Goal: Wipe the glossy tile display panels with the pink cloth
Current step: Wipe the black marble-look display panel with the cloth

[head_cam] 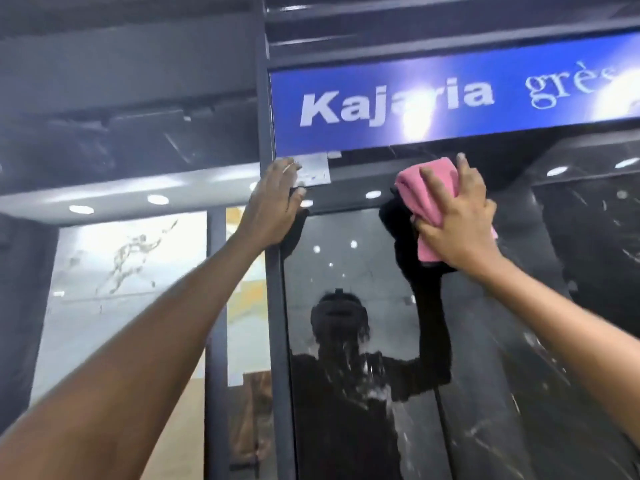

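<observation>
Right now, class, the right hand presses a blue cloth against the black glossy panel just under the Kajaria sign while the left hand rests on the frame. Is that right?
Not quite: the head view shows the cloth is pink. The right hand does press it on the black panel under the sign, left hand on the frame.

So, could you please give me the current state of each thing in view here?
pink cloth: bunched, pressed against the panel's top.
right hand: grips the cloth.
left hand: fingers straight, resting on the frame edge.
black glossy panel: upright, reflective, streaky.
blue sign: mounted above, glare spots.
</observation>
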`<state>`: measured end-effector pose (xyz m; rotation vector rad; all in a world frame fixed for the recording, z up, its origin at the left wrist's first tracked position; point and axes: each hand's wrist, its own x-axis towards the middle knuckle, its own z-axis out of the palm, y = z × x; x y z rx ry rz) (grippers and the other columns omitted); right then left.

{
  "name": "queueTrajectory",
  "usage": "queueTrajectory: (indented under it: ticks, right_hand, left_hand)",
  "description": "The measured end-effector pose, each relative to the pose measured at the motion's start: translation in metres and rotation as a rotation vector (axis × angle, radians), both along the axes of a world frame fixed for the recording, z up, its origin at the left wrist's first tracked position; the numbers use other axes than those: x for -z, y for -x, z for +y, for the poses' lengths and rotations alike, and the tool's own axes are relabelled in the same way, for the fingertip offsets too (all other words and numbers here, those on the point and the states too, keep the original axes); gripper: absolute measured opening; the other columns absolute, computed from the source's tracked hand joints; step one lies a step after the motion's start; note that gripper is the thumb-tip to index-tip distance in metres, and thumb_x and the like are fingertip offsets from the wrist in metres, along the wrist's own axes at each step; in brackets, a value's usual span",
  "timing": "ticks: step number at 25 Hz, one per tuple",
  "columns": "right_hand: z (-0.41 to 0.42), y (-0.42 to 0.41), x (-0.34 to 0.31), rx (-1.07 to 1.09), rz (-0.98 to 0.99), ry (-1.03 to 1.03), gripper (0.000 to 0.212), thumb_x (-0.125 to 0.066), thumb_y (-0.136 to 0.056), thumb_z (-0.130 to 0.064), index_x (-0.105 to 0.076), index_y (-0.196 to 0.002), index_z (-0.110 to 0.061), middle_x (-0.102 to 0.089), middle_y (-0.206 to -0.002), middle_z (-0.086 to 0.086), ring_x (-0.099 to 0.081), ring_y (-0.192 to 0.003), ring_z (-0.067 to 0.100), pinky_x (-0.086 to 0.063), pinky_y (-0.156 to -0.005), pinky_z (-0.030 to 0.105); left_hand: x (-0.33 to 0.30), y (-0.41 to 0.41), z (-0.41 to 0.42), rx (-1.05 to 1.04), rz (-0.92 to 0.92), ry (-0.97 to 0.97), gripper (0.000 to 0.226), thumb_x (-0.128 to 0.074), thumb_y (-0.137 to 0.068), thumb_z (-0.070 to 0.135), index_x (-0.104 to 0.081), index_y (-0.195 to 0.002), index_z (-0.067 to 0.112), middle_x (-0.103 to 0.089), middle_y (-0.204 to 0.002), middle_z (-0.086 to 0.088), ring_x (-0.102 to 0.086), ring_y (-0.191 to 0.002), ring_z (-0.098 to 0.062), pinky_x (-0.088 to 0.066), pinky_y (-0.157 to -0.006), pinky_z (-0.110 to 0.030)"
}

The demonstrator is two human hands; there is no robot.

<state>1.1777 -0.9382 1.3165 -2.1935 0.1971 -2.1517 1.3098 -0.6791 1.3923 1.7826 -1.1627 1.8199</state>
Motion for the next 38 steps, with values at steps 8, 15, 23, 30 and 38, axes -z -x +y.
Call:
queueTrajectory:
  ticks: [8, 15, 23, 30, 38]
  right_hand:
    - [0.016, -0.060, -0.003, 0.150, 0.266, 0.932, 0.072, -0.023, -0.092, -0.067, -0.007, -0.153, -0.034, 0.002, -0.162, 0.006, 0.004, -0.149, 0.028, 0.001, -0.118, 0.051]
    - [0.054, -0.062, -0.086, 0.089, 0.115, 0.313, 0.078, -0.019, -0.085, -0.063, -0.019, -0.154, -0.027, -0.006, -0.163, 0.009, -0.004, -0.149, 0.031, -0.013, -0.116, 0.057]
    - [0.040, -0.056, -0.070, -0.009, 0.082, 0.484, 0.071, -0.032, -0.082, -0.059, -0.024, -0.148, -0.032, -0.020, -0.160, 0.011, -0.018, -0.147, 0.032, -0.027, -0.109, 0.061]
    - [0.057, -0.070, 0.010, 0.065, 0.291, 1.304, 0.061, -0.022, -0.094, -0.061, -0.031, -0.148, -0.034, -0.017, -0.159, 0.006, -0.014, -0.147, 0.027, -0.019, -0.116, 0.054]
    - [0.083, -0.079, 0.064, -0.054, 0.390, 1.383, 0.065, -0.030, -0.087, -0.057, -0.033, -0.148, -0.034, -0.019, -0.160, -0.002, -0.011, -0.149, 0.022, -0.010, -0.119, 0.049]
  left_hand:
    - [-0.036, -0.036, 0.001, -0.326, -0.130, -0.169, 0.077, 0.001, -0.090, 0.050, -0.016, -0.156, 0.013, -0.009, -0.163, 0.000, -0.005, -0.151, -0.018, 0.000, -0.119, -0.034]
    - [-0.044, -0.042, 0.018, -0.244, -0.205, -0.332, 0.066, -0.009, -0.096, 0.046, -0.012, -0.154, 0.015, -0.005, -0.159, 0.007, -0.006, -0.149, -0.012, 0.005, -0.115, -0.021]
    - [-0.039, -0.041, 0.024, -0.264, -0.224, -0.381, 0.056, -0.011, -0.099, 0.045, -0.008, -0.151, 0.023, -0.003, -0.158, 0.009, -0.004, -0.149, -0.012, 0.009, -0.115, -0.021]
    - [-0.037, -0.036, 0.023, -0.344, -0.265, -0.442, 0.061, -0.013, -0.100, 0.047, -0.011, -0.154, 0.019, -0.004, -0.158, 0.009, -0.007, -0.150, -0.014, 0.005, -0.119, -0.027]
    - [-0.034, -0.030, 0.023, -0.318, -0.212, -0.407, 0.062, -0.011, -0.099, 0.047, -0.018, -0.155, 0.020, -0.013, -0.161, 0.006, -0.010, -0.150, -0.014, 0.001, -0.119, -0.028]
